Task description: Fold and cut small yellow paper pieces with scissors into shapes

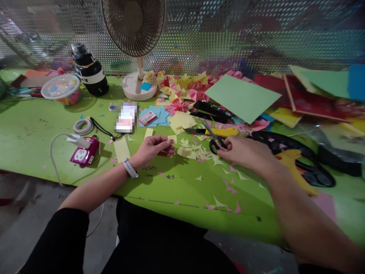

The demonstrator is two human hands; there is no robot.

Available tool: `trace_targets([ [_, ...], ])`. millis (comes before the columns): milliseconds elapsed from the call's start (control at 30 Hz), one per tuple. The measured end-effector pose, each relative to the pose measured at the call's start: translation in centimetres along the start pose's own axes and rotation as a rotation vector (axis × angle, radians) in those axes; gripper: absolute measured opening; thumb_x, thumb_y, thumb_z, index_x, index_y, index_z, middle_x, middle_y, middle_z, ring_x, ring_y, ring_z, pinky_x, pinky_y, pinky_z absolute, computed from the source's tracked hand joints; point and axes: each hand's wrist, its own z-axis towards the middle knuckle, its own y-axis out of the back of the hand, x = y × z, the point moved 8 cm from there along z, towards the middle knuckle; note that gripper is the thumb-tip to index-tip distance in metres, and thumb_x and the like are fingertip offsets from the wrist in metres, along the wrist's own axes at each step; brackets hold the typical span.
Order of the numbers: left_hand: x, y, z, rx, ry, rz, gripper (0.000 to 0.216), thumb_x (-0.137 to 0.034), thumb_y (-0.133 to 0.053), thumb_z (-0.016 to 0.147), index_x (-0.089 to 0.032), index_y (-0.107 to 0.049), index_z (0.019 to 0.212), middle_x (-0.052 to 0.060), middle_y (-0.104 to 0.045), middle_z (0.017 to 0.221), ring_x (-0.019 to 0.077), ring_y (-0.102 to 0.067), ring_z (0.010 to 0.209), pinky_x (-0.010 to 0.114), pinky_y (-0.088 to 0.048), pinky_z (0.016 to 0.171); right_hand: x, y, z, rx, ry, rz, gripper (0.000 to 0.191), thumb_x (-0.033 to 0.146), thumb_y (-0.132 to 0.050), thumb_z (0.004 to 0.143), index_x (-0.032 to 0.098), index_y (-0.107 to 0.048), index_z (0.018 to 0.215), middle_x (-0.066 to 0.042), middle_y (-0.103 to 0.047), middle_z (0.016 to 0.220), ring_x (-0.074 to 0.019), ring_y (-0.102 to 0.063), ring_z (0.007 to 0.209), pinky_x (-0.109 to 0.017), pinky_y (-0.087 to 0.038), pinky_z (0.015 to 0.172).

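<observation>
Our hands are apart — our left hand [155,147] pinches the small yellow paper [172,138] over the green table [171,192], our right hand [246,153] grips the scissors [214,140]; we'd best pinch only the paper's edge, fingers clear.

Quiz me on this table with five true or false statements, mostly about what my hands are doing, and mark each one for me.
1. The right hand holds scissors. True.
2. The white wristband is on the right wrist. False: the white wristband is on the left wrist.
3. The left hand holds a small yellow paper piece. True.
4. The fan stands to the right of the large green sheet. False: the fan stands to the left of the large green sheet.
5. The black bottle stands between the lidded tub and the fan. True.
</observation>
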Motion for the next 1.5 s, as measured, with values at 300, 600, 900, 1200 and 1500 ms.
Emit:
trace_targets([
  [300, -0.3, -0.1, -0.1, -0.016, -0.02, -0.036, 0.03, -0.036, -0.077, 0.079, -0.011, -0.066, 0.091, 0.005, -0.073, 0.084, 0.0112, -0.069, 0.071, 0.031, -0.058, 0.074, -0.7, 0.0, 1.7, -0.172, 0.084, 0.021, 0.03, 0.05, -0.065, 0.074, 0.021, -0.064, 0.08, -0.014, -0.068, 0.094, -0.0262, -0.062, 0.068, -0.033, -0.039, 0.048],
  [600, -0.3, -0.2, -0.3, -0.01, -0.009, -0.037, 0.027, -0.033, -0.076, 0.08, -0.01, -0.065, 0.09, 0.006, -0.072, 0.084, 0.0114, -0.069, 0.072, 0.031, -0.058, 0.075, -0.4, -0.9, 1.5, -0.193, 0.163, 0.048, 0.026, 0.034, -0.059, 0.083, 0.018, -0.064, 0.102, -0.016, -0.065, 0.113, -0.0306, -0.064, 0.085, -0.038, -0.046, 0.059],
  [900, -0.1, -0.2, -0.2, 0.007, -0.008, -0.054, 0.026, -0.033, -0.074, 0.083, -0.01, -0.065, 0.092, 0.005, -0.073, 0.083, 0.0107, -0.071, 0.071, 0.03, -0.059, 0.077, -0.9, 0.4, 1.0, -0.043, 0.007, 0.292, 0.024, 0.035, -0.061, 0.079, 0.019, -0.06, 0.097, -0.012, -0.07, 0.076, -0.0231, -0.061, 0.058, -0.036, -0.042, 0.054],
  [1200, 0.0, -0.3, -0.3, -0.003, -0.021, -0.086, 0.027, -0.033, -0.074, 0.083, -0.01, -0.066, 0.094, 0.007, -0.074, 0.087, 0.011, -0.071, 0.074, 0.03, -0.059, 0.08, 3.5, -3.3, -2.3, 0.29, 0.11, 1.05, 0.035, 0.047, -0.078, 0.073, 0.021, -0.062, 0.09, -0.01, -0.068, 0.086, -0.0207, -0.063, 0.071, -0.036, -0.055, 0.061],
  [1500, 0.0, -1.1, -0.9, -0.018, 0.0, -0.15, 0.025, -0.031, -0.074, 0.083, -0.009, -0.065, 0.091, 0.007, -0.075, 0.085, 0.0115, -0.072, 0.073, 0.029, -0.059, 0.078, 8.2, -5.2, -4.6, 0.368, 0.292, 0.969, 0.053, 0.071, -0.07, 0.071, 0.022, -0.059, 0.09, -0.007, -0.065, 0.084, -0.0206, -0.062, 0.071, -0.038, -0.056, 0.062],
])
